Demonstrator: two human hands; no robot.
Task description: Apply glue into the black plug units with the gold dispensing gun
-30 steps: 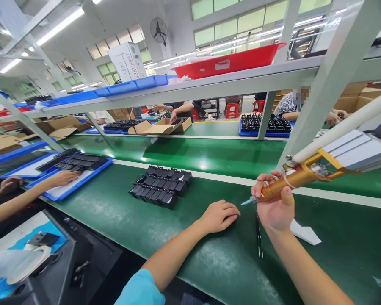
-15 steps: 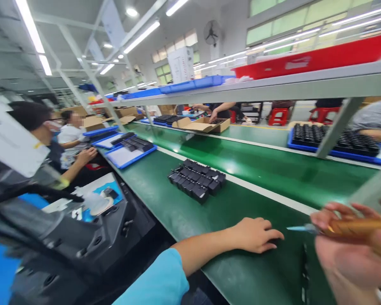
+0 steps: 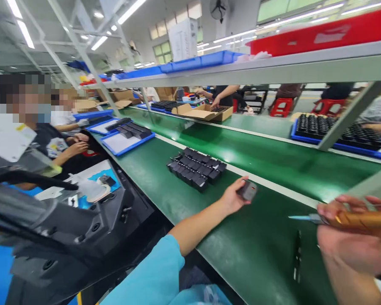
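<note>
My left hand [image 3: 233,197] is lifted off the green belt [image 3: 241,254] and grips a small black block-shaped part [image 3: 248,190], just right of a cluster of several black parts [image 3: 197,168] lying on the belt. My right hand [image 3: 352,237] is at the right edge, fingers wrapped round a gold-coloured dispensing tool [image 3: 358,219] whose thin pale-blue tip [image 3: 296,217] points left toward the held part. A gap remains between tip and part.
Two people sit at the left beside a blue tray [image 3: 127,144] of black parts. A black machine [image 3: 51,224] stands at the near left. An overhead shelf [image 3: 273,70] carries blue and red bins. More trays, a cardboard box [image 3: 206,112] and other workers lie beyond.
My left hand, flat on the belt before, has risen and now holds a black part. The view has swung left; my right hand keeps the tool.
</note>
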